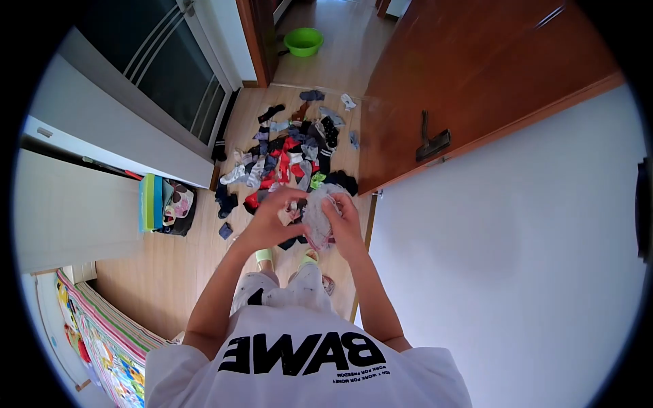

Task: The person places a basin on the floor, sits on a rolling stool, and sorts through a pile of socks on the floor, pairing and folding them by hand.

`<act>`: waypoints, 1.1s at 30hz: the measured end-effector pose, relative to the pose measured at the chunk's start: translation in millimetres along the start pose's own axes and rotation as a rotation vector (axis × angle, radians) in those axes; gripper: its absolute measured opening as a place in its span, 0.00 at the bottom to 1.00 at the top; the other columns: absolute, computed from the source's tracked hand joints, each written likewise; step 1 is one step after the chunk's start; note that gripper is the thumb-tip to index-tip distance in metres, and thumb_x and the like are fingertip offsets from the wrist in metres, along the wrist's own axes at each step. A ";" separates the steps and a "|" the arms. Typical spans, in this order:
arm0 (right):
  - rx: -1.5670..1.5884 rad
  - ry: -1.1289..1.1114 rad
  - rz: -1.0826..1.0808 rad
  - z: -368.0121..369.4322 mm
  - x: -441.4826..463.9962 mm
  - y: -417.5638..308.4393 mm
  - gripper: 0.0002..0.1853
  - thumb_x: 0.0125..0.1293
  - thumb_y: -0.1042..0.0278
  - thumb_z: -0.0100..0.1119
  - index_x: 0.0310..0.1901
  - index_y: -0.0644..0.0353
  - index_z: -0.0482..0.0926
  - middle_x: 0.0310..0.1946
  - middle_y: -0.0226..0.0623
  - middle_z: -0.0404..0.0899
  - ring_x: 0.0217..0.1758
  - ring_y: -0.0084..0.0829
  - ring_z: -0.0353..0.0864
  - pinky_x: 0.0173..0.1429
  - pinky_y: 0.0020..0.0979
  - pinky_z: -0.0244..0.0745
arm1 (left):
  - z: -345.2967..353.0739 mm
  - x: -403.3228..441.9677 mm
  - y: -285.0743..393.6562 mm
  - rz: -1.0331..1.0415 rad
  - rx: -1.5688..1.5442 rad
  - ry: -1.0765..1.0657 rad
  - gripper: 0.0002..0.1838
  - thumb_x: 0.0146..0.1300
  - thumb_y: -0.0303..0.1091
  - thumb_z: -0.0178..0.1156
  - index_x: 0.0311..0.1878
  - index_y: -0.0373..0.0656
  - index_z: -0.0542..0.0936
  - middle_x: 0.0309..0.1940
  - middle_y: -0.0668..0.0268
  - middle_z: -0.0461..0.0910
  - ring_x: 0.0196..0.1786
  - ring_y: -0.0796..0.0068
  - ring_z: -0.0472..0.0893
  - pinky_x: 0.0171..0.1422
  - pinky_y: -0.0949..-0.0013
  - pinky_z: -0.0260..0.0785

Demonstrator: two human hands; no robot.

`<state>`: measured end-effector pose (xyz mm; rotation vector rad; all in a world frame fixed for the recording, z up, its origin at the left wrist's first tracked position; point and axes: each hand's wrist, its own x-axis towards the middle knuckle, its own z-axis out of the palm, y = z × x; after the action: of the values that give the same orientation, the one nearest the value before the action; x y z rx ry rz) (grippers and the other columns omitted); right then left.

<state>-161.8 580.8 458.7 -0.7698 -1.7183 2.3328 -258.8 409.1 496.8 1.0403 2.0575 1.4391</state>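
Over the sock pile [284, 163], right hand [345, 223] gripping white lacy cloth [317, 216], left hand [272, 216] spreading wide

Look at that right hand: thumb and fingers are pinching the crumpled cloth, which is hanging in front of the person's body, just above the near edge of the heap. Across from it, the left hand is curving into a wide C, fingers and thumb well apart; its thumb tip is coming very close to the cloth, though I cannot tell whether it is touching.

On to the containers! One green basin [304, 42] is sitting on the floor beyond the doorway. Over to the left, one dark bag [182, 224] is holding patterned cloth [179, 204], and a green, yellow and blue box [151, 202] is standing right beside it.

Now the count: two hands are working, two pale green slippers [264, 256] are showing below them, and one brown door [469, 75] is standing open on the right. The socks are overlapping too much to number, with red, black, grey and white all mixing. Out at the edges, one white sock [348, 102] is lying top right and one small blue piece [226, 231] is resting apart, lower left.
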 end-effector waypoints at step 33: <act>-0.493 0.442 -0.950 -122.2 52.3 -164.5 0.19 0.62 0.82 0.53 0.54 0.59 0.76 0.49 0.36 0.80 0.51 0.28 0.78 0.57 0.28 0.73 | 32.5 229.1 101.4 0.628 -0.039 0.374 0.15 0.68 0.24 0.57 0.57 0.39 0.79 0.49 0.65 0.80 0.48 0.76 0.81 0.52 0.72 0.75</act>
<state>-177.9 761.3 568.0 -0.3350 -1.8624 1.0560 -346.7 624.3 595.7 1.5959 2.0184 2.1034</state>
